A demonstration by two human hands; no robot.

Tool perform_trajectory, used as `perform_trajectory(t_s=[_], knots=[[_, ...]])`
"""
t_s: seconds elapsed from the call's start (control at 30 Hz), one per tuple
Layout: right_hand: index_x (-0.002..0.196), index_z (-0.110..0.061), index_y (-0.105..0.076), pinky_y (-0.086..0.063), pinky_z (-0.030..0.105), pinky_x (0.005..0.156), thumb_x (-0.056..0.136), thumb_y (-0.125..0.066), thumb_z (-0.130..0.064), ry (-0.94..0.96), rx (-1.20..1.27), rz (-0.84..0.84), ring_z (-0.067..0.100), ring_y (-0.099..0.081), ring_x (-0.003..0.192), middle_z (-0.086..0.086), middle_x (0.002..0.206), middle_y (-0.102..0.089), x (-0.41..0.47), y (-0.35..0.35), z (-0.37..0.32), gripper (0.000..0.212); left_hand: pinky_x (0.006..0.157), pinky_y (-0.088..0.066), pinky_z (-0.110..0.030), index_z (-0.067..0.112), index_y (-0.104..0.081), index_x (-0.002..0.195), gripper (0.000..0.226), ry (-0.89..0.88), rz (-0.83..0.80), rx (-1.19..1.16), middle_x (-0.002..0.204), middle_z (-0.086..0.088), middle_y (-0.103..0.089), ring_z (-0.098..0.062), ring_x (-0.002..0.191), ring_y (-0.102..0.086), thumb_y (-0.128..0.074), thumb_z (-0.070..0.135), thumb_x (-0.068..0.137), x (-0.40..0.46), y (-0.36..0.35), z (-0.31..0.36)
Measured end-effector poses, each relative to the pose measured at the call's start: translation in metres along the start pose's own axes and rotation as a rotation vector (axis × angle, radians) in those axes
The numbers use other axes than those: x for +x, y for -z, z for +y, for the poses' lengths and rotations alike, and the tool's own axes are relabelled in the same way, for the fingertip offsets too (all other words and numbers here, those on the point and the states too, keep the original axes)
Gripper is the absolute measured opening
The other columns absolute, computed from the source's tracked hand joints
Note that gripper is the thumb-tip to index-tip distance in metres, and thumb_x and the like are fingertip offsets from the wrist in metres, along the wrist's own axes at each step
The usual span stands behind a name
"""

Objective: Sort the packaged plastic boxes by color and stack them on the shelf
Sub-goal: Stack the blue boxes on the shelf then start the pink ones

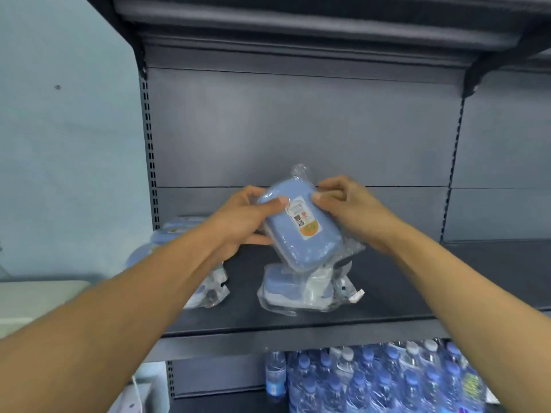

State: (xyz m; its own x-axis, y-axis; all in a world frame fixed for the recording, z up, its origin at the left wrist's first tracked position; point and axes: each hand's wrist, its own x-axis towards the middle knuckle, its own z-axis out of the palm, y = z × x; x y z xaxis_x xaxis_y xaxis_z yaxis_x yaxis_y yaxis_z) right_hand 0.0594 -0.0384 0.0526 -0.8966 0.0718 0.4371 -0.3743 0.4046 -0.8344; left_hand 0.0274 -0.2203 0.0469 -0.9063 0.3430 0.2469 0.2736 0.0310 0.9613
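Both hands are up at the dark grey shelf (387,281), holding one blue plastic box (301,231) in its clear wrapper between them. The left hand (241,222) has it from nine o'clock, thumb laid across the lid near the top corner and fingers curled under the near edge. The right hand (348,207) takes it from two o'clock, thumb on the lid beside the white label (304,217), fingers bent round the far side. So each grip is clamped on the same box, which sits tilted between the palms, its long side running from eleven o'clock down to five. It hangs just above a second wrapped blue box (295,290), lying flat on the shelf board at six o'clock from it; whether the two touch is hard to tell. More wrapped boxes (205,290) lie at eight o'clock, partly hidden by the left forearm. On the level below, bottled water (387,380) stands packed at five o'clock.
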Motion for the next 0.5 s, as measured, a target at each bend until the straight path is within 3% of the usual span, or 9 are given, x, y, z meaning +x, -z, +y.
perform_trajectory(t_s=[0.07,0.13,0.23,0.3,0.37,0.43,0.5], knots=[[0.122,-0.016,-0.047,-0.041,0.018,0.082,0.087,-0.065,-0.033,0.106,-0.261,0.239,0.009,-0.054,0.106,-0.003,0.121,-0.055,0.0,-0.001,0.005,0.042,0.067,-0.058,-0.033,0.014,-0.057,0.095,0.016,0.098,0.09,-0.186,0.1,-0.009,-0.067,-0.019,0.08,-0.066,-0.06,0.029,0.092,0.012,0.0,-0.009],[0.131,-0.021,-0.041,-0.034,0.022,0.093,0.08,-0.07,-0.041,0.159,-0.416,0.149,0.008,-0.04,0.119,-0.009,0.124,-0.039,-0.011,-0.003,0.013,0.062,0.066,-0.056,-0.034,0.011,-0.056,0.099,0.023,0.194,0.181,-0.331,0.1,-0.01,-0.065,-0.021,0.079,-0.064,-0.061,0.032,0.091,0.02,-0.004,-0.02],[0.138,-0.028,-0.034,-0.028,0.02,0.095,0.069,-0.079,-0.041,0.151,-0.634,-0.058,0.008,-0.028,0.122,-0.009,0.128,-0.03,-0.021,-0.009,0.035,0.084,0.058,-0.055,-0.031,0.012,-0.054,0.105,0.025,0.285,0.179,-0.354,0.095,-0.008,-0.065,-0.019,0.074,-0.063,-0.06,0.033,0.092,0.024,-0.015,-0.035],[0.128,-0.028,-0.046,-0.034,0.021,0.091,0.069,-0.081,-0.031,0.148,-0.628,-0.089,0.011,-0.039,0.118,-0.004,0.125,-0.042,-0.012,-0.008,0.054,0.069,0.062,-0.053,-0.032,0.013,-0.055,0.096,0.019,0.328,0.146,-0.298,0.086,-0.005,-0.064,-0.019,0.072,-0.062,-0.058,0.032,0.093,0.023,-0.017,-0.043],[0.116,-0.027,-0.056,-0.044,0.024,0.091,0.071,-0.082,-0.02,0.069,-0.478,-0.138,0.013,-0.053,0.112,-0.005,0.119,-0.054,-0.001,-0.001,0.069,0.052,0.068,-0.051,-0.034,0.014,-0.055,0.102,0.025,0.341,0.119,-0.134,0.09,-0.004,-0.063,-0.019,0.08,-0.061,-0.057,0.037,0.092,0.021,-0.012,-0.053],[0.112,-0.026,-0.059,-0.046,0.024,0.094,0.072,-0.081,-0.013,0.009,-0.376,-0.186,0.011,-0.056,0.111,-0.009,0.116,-0.06,0.004,0.004,0.081,0.047,0.077,-0.047,-0.037,0.015,-0.054,0.106,0.028,0.334,0.116,0.031,0.097,-0.001,-0.06,-0.018,0.091,-0.058,-0.057,0.038,0.092,0.018,-0.006,-0.062],[0.108,-0.026,-0.06,-0.048,0.025,0.093,0.071,-0.082,-0.012,0.002,-0.359,-0.208,0.01,-0.059,0.108,-0.011,0.112,-0.061,0.006,0.003,0.089,0.045,0.082,-0.043,-0.036,0.016,-0.055,0.094,0.015,0.294,0.107,0.136,0.096,0.001,-0.058,-0.018,0.095,-0.055,-0.055,0.031,0.094,0.014,-0.002,-0.071]])
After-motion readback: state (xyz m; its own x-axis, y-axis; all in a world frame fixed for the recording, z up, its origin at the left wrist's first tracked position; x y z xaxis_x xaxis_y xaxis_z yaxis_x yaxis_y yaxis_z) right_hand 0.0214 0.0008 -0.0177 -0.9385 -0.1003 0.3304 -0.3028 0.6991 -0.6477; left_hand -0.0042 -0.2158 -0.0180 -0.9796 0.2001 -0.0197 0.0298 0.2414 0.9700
